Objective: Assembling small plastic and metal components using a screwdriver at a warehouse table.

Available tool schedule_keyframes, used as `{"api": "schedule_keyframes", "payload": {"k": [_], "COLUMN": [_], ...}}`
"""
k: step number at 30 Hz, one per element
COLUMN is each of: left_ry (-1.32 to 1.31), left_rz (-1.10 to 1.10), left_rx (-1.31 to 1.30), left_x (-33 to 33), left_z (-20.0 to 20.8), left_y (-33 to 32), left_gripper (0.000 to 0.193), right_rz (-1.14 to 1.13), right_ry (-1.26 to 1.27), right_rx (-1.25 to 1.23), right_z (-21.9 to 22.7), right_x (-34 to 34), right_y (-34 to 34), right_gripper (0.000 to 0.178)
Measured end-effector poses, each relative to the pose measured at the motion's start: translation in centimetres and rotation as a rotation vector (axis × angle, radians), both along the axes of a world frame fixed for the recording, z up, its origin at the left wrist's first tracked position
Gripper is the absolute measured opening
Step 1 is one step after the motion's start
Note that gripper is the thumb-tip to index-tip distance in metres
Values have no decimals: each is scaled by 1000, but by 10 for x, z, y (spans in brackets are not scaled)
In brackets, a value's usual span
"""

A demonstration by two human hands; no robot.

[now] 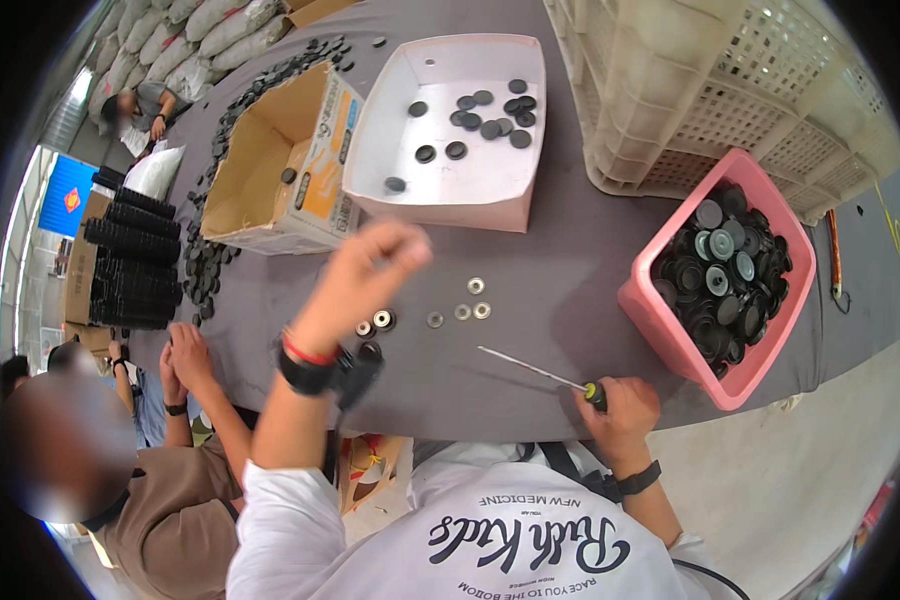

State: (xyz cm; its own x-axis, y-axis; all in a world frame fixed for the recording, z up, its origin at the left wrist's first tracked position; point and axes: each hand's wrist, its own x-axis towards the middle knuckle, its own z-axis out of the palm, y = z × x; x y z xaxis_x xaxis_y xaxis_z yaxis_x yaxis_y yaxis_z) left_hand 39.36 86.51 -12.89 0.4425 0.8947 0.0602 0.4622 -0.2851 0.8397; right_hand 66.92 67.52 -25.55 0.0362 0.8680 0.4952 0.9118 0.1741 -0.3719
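My right hand (622,412) is closed round the black and yellow-green handle of a screwdriver (535,370), whose thin shaft points left over the cloth. My left hand (375,262) is raised in front of the white box (440,213); its fingers are bent but smeared by motion, so whether they hold anything is unclear. Between my hands lie several small metal rings (481,311). Close to my left wrist sit a few dark discs with shiny ring centres (382,320). Several black discs (491,130) are scattered inside the white box.
A pink tub (633,290) full of black and grey discs stands at right, before a large pale plastic crate (660,90). An open cardboard box (260,238) adjoins the white box. Loose discs (205,265) and black stacks (135,260) lie left, near a co-worker's hands (185,360).
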Motion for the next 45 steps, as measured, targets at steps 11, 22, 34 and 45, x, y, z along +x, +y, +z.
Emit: {"api": "schedule_keyframes", "payload": {"k": [11, 22, 34, 45], "left_ry": [362, 575, -505, -1067], "left_rz": [242, 484, 390, 498], "left_rx": [86, 351, -457, -725], "left_x": [5, -51, -18, 21], "left_z": [-105, -101, -98, -124], "left_y": [-79, -75, -100, -116], "left_gripper": [50, 39, 22, 23], "right_rz": [26, 8, 153, 249], "right_ry": [-94, -46, 437, 67], "right_rx": [19, 27, -442, -594], "right_z": [4, 5, 41, 55], "right_x": [-8, -8, -17, -30], "right_y": [-2, -5, -10, -17], "right_gripper": [32, 32, 38, 38]}}
